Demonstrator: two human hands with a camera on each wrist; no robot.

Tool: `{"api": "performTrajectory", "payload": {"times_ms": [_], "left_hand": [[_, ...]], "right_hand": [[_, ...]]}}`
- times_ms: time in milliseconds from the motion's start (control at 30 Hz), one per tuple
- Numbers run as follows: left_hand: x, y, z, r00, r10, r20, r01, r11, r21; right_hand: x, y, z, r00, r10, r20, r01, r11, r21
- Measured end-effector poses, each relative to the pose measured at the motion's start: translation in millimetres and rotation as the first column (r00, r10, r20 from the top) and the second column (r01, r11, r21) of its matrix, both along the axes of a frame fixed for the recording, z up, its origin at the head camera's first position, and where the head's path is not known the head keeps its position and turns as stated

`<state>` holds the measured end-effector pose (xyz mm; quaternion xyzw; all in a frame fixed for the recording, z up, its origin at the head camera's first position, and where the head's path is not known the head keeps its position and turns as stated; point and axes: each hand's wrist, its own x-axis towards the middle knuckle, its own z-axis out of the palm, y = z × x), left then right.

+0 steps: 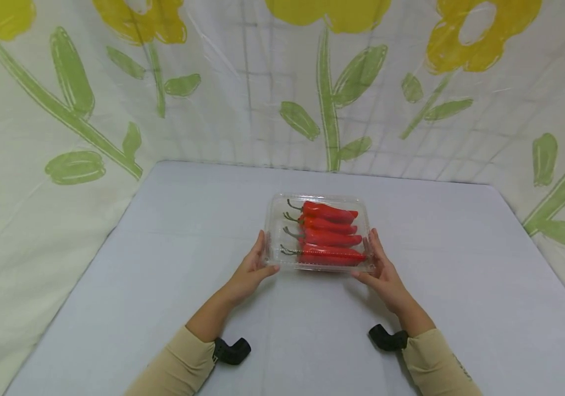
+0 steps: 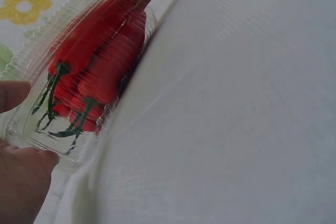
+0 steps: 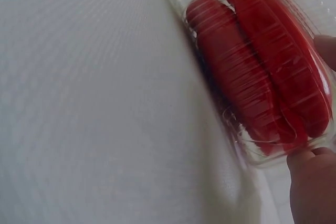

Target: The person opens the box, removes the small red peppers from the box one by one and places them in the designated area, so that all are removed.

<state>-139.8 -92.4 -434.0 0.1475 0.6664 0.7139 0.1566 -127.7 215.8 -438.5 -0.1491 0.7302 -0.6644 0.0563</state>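
Gripping the box (image 1: 275,234) between left hand (image 1: 248,275) and right hand (image 1: 385,279), equally near both, lengthwise from left to right.

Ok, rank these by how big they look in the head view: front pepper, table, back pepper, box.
1. Table
2. Box
3. Front pepper and back pepper, unranked: close in size, and the front one is nearer.

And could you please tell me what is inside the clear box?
The box holds at least four red peppers with green stems, side by side; whatever lies beneath them is covered.
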Motion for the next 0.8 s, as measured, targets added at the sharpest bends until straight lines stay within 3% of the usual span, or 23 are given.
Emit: {"api": "performTrajectory", "payload": {"times_ms": [133,400,567,800], "left_hand": [[0.7,1.8,-2.4,0.999,0.006,-0.051,-0.007,1.0,-0.013],[5.9,4.1,-6.1,0.982,0.111,-0.15,-0.127,0.987,-0.101],[8.8,6.1,-7.3,0.971,0.155,-0.18,-0.175,0.98,-0.098],[10.7,7.7,-9.0,0.963,0.177,-0.202,-0.194,0.979,-0.067]], "right_hand": [[0.4,1,-0.3,1.0,0.011,-0.011,-0.011,1.0,0.002],[-1.3,1,-1.9,0.999,0.035,-0.013,-0.036,0.999,-0.024],[-1.0,1,-2.6,0.999,0.044,-0.016,-0.044,0.999,-0.027],[-0.5,3,-1.2,0.998,0.062,-0.012,-0.062,0.998,-0.02]]}}
